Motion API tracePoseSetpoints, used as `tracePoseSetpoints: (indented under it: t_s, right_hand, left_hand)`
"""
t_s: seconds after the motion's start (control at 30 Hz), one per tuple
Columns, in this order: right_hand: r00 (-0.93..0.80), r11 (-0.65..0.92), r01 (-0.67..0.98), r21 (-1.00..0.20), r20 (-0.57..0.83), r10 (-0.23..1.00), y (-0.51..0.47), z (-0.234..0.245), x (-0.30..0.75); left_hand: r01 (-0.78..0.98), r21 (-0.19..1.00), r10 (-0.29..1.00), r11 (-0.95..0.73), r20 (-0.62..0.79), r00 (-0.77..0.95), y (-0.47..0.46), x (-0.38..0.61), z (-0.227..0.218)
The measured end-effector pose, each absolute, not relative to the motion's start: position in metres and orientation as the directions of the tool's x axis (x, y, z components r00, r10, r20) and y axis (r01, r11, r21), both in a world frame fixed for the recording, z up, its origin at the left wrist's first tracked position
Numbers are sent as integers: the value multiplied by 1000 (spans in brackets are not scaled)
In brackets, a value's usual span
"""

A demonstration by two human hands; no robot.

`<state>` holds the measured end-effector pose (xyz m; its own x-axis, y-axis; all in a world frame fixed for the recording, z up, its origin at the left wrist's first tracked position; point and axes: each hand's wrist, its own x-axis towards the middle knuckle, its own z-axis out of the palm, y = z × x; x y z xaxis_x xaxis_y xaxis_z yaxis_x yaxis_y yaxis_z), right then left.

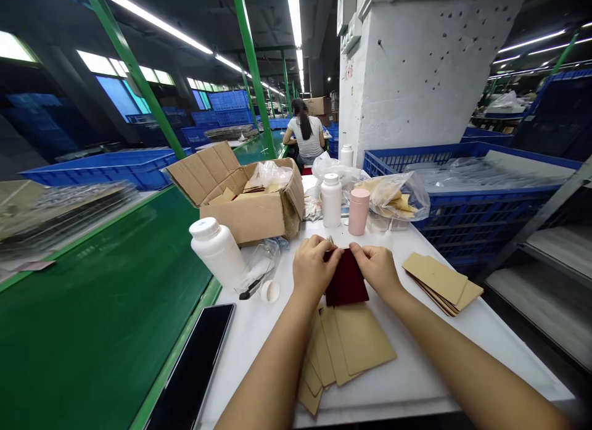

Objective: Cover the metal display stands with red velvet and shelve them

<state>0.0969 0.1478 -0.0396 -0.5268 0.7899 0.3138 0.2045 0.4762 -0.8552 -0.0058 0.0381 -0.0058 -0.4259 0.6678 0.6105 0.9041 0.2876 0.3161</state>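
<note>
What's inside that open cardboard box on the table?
In the cardboard box, tan pieces and a crumpled clear plastic bag show near the top. Anything deeper is covered and can't be seen.

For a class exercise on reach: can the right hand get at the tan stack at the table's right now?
Probably yes: only bare tabletop seems to lie between the right hand and the tan stack, though that hand's grip on the dark red piece may need loosening.
</note>
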Motion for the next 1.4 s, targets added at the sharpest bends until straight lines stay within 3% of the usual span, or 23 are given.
tracePoseSetpoints:
  t_s: [0.1,0.2,0.43,0.6,0.8,0.97,1.1,1.23,1.4]
  right_hand:
    - [-605,243,127,-962,119,787,150,-41,99]
    - [-673,-22,98,-995,-83,735,152,-40,100]
    - [-723,-163,128,-978,-205,660,153,-31,104]
    - [-711,-100,133,-986,-166,684,155,-34,108]
    - [-695,183,218,-959,-21,719,154,-39,113]
    - [-692,164,282,-945,-82,717,156,-41,116]
    - [-747,147,332,-932,-165,644,157,-46,118]
    - [-770,265,362,-894,-126,626,153,-46,119]
    - [-764,392,342,-854,-10,645,150,-42,121]
  left_hand:
    - [895,327,652,303,614,-445,40,-6,-7]
    - [893,318,648,319,614,-450,40,-5,-7]
    - [889,322,655,325,601,-458,39,-3,-5]
    - [882,328,654,338,593,-471,41,-1,-4]
    - [886,288,648,364,605,-463,42,0,-5]
    - [880,265,644,394,603,-470,42,1,-6]
    - [880,250,648,403,601,-468,42,1,-6]
    - [882,189,665,432,594,-453,43,4,-6]
    - [878,21,709,478,582,-399,50,9,0]
